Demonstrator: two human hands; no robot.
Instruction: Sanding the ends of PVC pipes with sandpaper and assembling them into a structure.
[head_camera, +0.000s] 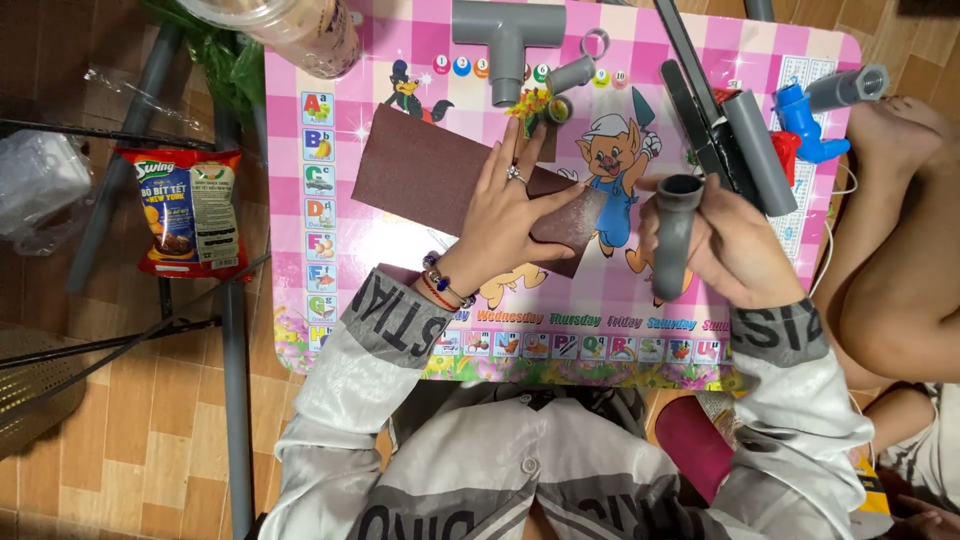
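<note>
Right hand (740, 250) is wrapped tight around a short grey plastic pipe (675, 235), long axis near upright in view, open mouth toward the desk's far edge. Just to its left, the left hand (505, 215) lies flat, fingers spread, pressing a dark brown rectangular sandpaper sheet (425, 175) onto the pink checked children's desk (300, 320). The sheet's near corner reaches toward the pipe, not touching; the right hand is nearer the pipe, the left pins the sheet.

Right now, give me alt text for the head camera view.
A person's right hand holds a short grey pipe while the left hand presses a brown sandpaper sheet onto a pink table, with grey pipe fittings beyond.
</note>
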